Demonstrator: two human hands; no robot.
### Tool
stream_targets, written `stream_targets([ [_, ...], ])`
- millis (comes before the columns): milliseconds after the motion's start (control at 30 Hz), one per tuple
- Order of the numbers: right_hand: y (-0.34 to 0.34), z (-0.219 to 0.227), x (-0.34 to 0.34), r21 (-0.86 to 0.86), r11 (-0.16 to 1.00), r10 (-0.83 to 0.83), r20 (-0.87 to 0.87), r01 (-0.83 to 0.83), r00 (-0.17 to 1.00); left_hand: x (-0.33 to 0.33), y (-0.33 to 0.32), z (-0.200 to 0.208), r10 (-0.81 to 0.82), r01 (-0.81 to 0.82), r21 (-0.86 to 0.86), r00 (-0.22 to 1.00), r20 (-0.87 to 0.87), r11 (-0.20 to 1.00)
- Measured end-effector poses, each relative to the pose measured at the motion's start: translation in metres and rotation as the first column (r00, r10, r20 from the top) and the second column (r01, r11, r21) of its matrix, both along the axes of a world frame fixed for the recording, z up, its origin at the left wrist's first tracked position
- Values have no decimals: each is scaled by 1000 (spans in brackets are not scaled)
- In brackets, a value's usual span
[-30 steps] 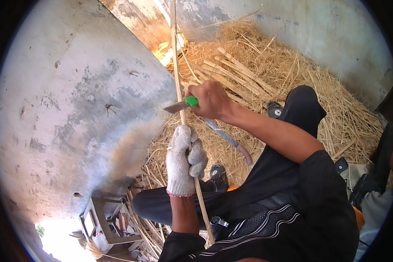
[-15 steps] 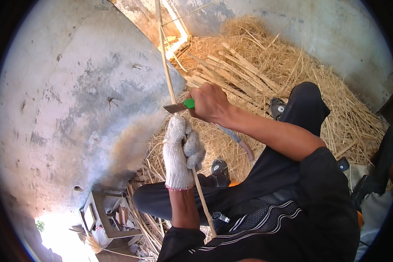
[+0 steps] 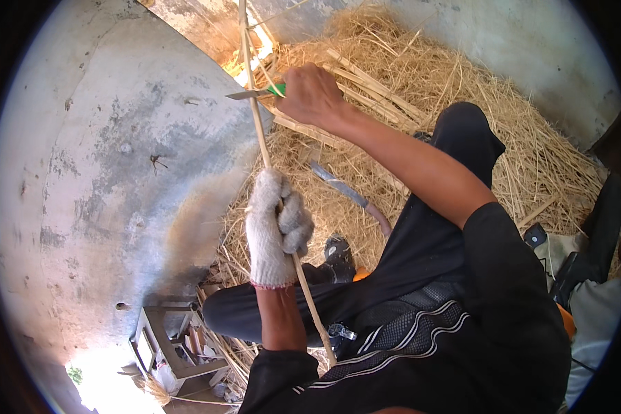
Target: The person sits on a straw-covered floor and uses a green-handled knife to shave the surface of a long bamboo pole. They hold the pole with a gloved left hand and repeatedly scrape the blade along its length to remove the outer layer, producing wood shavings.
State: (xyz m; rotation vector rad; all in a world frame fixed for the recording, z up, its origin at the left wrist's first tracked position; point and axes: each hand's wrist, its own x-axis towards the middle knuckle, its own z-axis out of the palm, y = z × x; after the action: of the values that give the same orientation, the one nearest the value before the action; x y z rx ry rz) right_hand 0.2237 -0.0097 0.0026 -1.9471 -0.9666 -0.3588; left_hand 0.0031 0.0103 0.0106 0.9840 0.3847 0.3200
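My left hand, in a white knitted work glove, is closed around a long, thin bamboo strip. The strip runs from near my shirt up through the glove and on beyond the upper edge of the view. Well above the glove, my right hand, bare, grips a green-handled knife. Its blade points left and lies across the strip. A thin sliver curls beside the strip close to the blade. Most of the handle is hidden in my fist.
A large heap of straw-like shavings covers the floor, with split strips on it. A curved blade tool lies below my right forearm. A wooden stool frame stands lower left by the stained wall. Another person's leg shows at right.
My right hand has moved the knife up along the strip, away from the gloved hand. The left hand keeps its hold. More of the curved blade tool now shows.
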Motion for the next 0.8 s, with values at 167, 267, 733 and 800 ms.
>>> stream_targets([
  [167,19,-20,19,78,989,-136,188,124,973,5,-14,-3,-8,9,22,1000,-18,1000],
  [267,0,-2,62,235,935,-154,-405,266,901,1,-27,-4,-90,90,-12,996,-14,996],
  [733,-5,-33,-10,704,460,871,-477,-541,120,6,9,9,81,-50,275,991,-103,960],
  [800,-6,-20,-36,712,471,879,-428,-520,211,3,11,12,103,-63,314,988,-112,947],
])
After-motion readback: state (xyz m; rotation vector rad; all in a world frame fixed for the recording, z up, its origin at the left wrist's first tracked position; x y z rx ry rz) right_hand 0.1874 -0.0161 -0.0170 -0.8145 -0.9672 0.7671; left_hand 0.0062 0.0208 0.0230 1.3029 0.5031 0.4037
